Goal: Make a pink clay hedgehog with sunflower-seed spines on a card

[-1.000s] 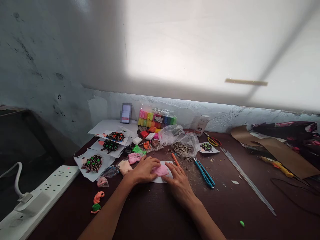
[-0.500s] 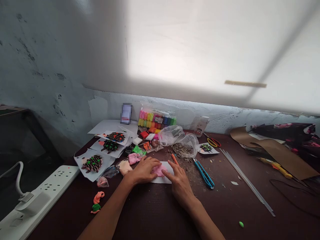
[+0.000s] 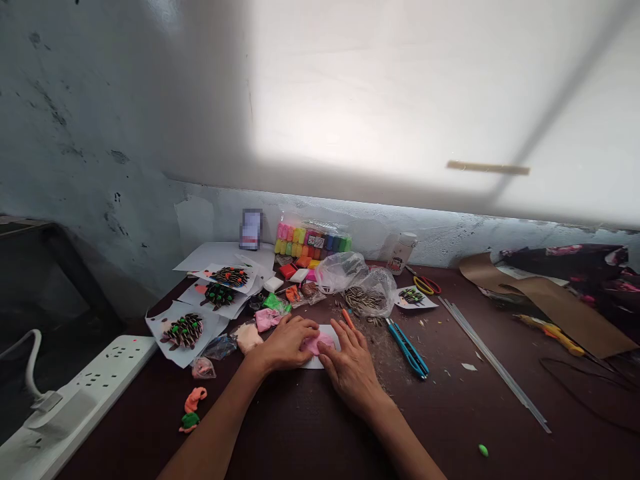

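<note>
A flattened piece of pink clay [image 3: 319, 343] lies on a white paper card [image 3: 315, 363] at the middle of the table. My left hand [image 3: 290, 341] rests at its left side, fingertips touching the clay, fingers spread. From the right, my right hand [image 3: 350, 360] lies over the card's right part, its fingers stretched out and its thumb on the clay's edge. An orange pen-like tool [image 3: 348, 319] sticks out just behind the right hand. Lumps of pink clay [image 3: 267, 319] and cream clay [image 3: 249, 338] sit left of the card.
Hedgehog pictures on paper [image 3: 183, 331] lie at left, near a white power strip [image 3: 113, 373]. Behind are clay packs [image 3: 313, 243] and a bag of seeds [image 3: 367, 297]. At right are a blue cutter [image 3: 407, 350], scissors [image 3: 427, 285], glue sticks [image 3: 495, 363] and a glue gun [image 3: 555, 335].
My right hand has shifted left over the card, its thumb now on the clay and its fingers closer together. My left hand has barely moved.
</note>
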Tool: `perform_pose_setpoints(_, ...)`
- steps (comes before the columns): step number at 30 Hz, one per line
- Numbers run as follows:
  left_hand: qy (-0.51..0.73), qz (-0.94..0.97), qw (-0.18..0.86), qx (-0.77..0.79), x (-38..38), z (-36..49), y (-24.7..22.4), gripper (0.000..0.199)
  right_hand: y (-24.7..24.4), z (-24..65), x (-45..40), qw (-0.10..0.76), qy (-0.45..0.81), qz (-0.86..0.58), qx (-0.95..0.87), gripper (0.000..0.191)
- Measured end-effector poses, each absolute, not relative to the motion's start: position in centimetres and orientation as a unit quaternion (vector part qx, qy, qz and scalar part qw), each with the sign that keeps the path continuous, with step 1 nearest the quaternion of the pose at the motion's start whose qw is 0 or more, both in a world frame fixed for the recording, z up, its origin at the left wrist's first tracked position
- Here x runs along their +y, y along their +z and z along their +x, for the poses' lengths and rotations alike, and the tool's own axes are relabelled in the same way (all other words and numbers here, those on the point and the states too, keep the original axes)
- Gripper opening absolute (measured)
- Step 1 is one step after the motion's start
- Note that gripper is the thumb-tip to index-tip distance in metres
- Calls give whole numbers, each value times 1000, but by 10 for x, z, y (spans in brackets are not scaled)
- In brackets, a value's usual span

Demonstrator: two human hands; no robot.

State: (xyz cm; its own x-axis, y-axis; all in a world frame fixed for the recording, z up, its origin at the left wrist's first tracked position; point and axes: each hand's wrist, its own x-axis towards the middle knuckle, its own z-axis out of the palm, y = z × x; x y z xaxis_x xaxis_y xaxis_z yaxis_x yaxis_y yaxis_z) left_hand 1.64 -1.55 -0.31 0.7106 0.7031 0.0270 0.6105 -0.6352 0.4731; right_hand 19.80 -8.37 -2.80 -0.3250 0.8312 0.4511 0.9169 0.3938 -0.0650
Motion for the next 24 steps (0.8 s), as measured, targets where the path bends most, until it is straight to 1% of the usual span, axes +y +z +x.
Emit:
perform_pose_setpoints(5,107,896,222,370,-14,15,-6,44,-27,200,-86,220,-113,-543,-803,22)
perform_pose_setpoints(8,109,898,221,365,-14,15,-6,41,-26,200,-85,226,-115,-543,-801,25)
perform_pose_setpoints(11,109,898,222,364,-15,16,-4,39,-26,198,-82,214,-109,-549,-800,28)
perform_pose_setpoints(15,106,898,222,365,-16,17,-1,39,-28,195,-78,199,-105,-554,-801,27)
perform_pose_setpoints(21,110,902,209,362,-16,16,-5,33,-32,196,-79,213,-133,-565,-786,23)
perform_pose_setpoints(24,110,899,213,367,-15,16,-7,39,-35,198,-79,218,-137,-571,-780,22)
